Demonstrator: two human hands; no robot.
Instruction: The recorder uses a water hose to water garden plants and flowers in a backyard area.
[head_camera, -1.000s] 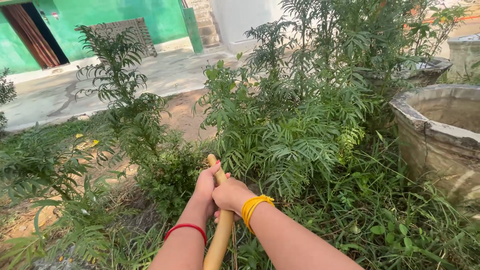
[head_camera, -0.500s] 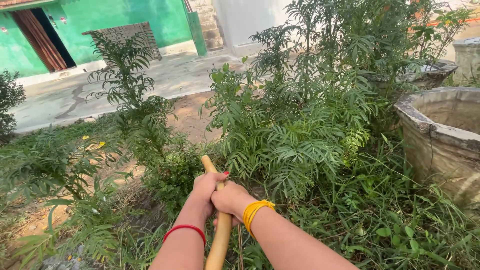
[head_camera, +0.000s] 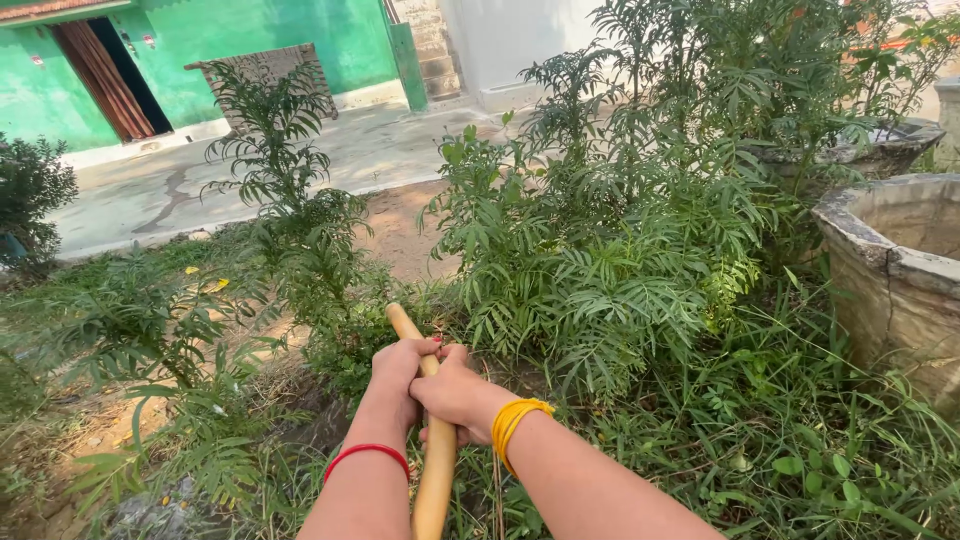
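Outdoors, a person is gripping a long wooden handle (head_camera: 432, 470) with both hands, the left hand (head_camera: 398, 378) and the right hand (head_camera: 452, 395) pressed together, fingers curled fully around the shaft and closing on it. The handle is running from the near bottom edge up between the forearms, its rounded far end (head_camera: 396, 316) poking out just beyond the knuckles and pointing toward a leafy shrub (head_camera: 600, 270); the working end is lying out of view below the frame. A red bangle (head_camera: 368, 455) is sitting on the left wrist, yellow thread (head_camera: 512, 420) on the right. Judging by the crowding, the likeliest trouble is the far end catching in the shrub's stems or the small plant (head_camera: 345, 340) just beside it, since both are standing close to the swing path. A cracked stone basin (head_camera: 890, 270) is standing well apart at the right, a green wall (head_camera: 250, 35) far behind.
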